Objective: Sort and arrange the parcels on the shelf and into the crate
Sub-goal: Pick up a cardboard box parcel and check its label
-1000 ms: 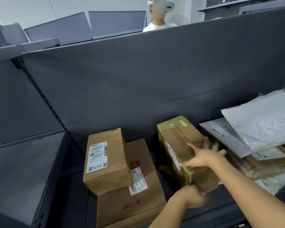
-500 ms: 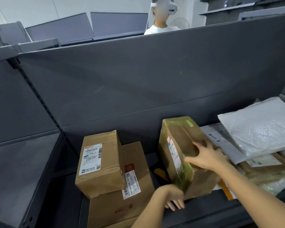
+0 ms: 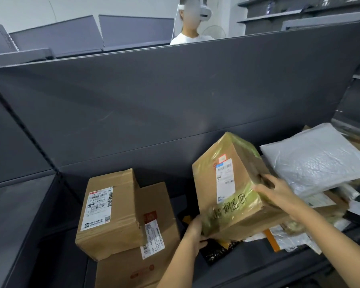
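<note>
So the taped box point(image 3: 233, 188) is the one in play here: brown cardboard wrapped in yellowish-green tape, with a white shipping label on the front and black marker scrawl under it. It's tilted, with the top leaning back.

The left hand point(image 3: 195, 229) is at the lower left corner of the taped box, and its grip is curled around that corner from below. The right hand point(image 3: 272, 190) is on the taped box's right side, fingers spread over that face and thumb on the front edge, so that grip is grasping it too.

Straight under the taped box is a black pouch point(image 3: 216, 250) lying on the dark grey shelf point(image 3: 258, 267). You can't tell whether the box touches it.

Left of the taped box, with a clear gap between, a small box point(image 3: 110, 213) with a white label sits on top of a flat carton point(image 3: 156, 206).

Right of the taped box and just beside it, a white bubble mailer point(image 3: 316, 161) tops a messy pile of mailers point(image 3: 324, 202).

Behind the taped box is the shelf's grey back panel point(image 3: 175, 100), with a person point(image 3: 190, 37) in a white top visible over it.
</note>
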